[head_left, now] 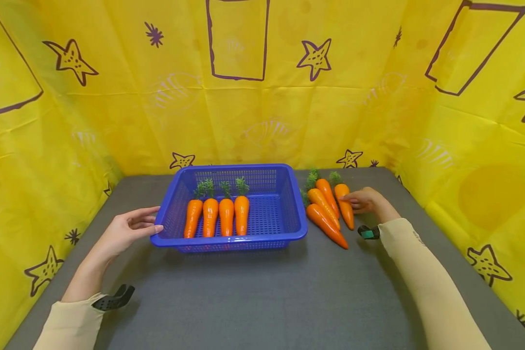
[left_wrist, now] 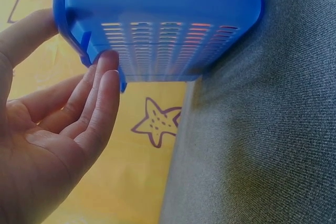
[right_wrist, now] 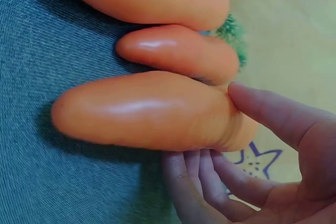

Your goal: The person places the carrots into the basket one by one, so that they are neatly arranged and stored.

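The left hand point(head_left: 129, 229) rests straight-fingered against the near-left rim of the blue basket point(head_left: 288, 204), gripping nothing — 4 carrots point(head_left: 217, 216) lie inside, its right half bare. The right hand point(head_left: 365, 200) curls thumb and fingers round the rightmost carrot point(head_left: 344, 206) of 4 just right of the basket. Grey table point(head_left: 262, 291) lies open nearer.

Blue basket point(head_left: 297, 228), orange carrots point(head_left: 328, 221), yellow backdrop point(head_left: 113, 116)

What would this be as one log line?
left hand: touches blue basket rim | right hand: grips rightmost loose carrot | basket: four carrots
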{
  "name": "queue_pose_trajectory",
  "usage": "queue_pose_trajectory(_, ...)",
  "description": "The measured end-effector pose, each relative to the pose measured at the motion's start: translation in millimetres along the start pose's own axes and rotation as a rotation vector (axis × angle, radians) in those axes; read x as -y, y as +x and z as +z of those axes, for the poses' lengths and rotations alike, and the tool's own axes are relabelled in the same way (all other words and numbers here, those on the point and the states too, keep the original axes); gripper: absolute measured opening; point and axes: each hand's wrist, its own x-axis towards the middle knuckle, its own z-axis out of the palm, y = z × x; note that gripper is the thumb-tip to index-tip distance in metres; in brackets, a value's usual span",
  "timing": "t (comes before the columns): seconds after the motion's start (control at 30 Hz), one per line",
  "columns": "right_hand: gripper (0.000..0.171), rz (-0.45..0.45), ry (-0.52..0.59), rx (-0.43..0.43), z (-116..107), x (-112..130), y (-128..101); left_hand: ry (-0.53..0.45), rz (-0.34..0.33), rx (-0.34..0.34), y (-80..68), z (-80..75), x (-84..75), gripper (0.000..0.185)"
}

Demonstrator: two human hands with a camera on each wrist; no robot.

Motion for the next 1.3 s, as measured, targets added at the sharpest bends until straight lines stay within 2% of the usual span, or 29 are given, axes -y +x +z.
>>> queue_pose_trajectory(0.13, 0.086, -0.039, 0.01, -0.027, -4, 3, -8, 0.018, -0.007, 0.004, 0.4, -0.4, 0.1, 0.06)
queue_pose_trajectory(0.43, 0.072, -0.122, -0.045, -0.071, -8, 14, -29, 0.018, -0.004, 0.003, -0.1, -1.5, 0.4, 0.06)
queue_pose_trajectory(0.73, 0.072, -0.164, -0.061, -0.073, -9, 28, -46, 0.033, 0.0, 0.006, -0.7, -1.4, 0.5, 0.06)
queue_pose_trajectory(0.9, 0.074, -0.196, -0.066, -0.042, -6, 36, -53, 0.046, -0.008, 0.007, 0.2, -1.9, 1.2, 0.06)
queue_pose_trajectory(1.1, 0.074, -0.216, -0.076, -0.03, -1, 45, -60, 0.049, -0.004, 0.007, 0.1, -2.0, 0.5, 0.061)
queue_pose_trajectory(1.3, 0.078, -0.226, -0.13, -0.028, 10, 56, -66, 0.044, -0.01, 0.001, -0.2, -1.5, -0.2, 0.061)
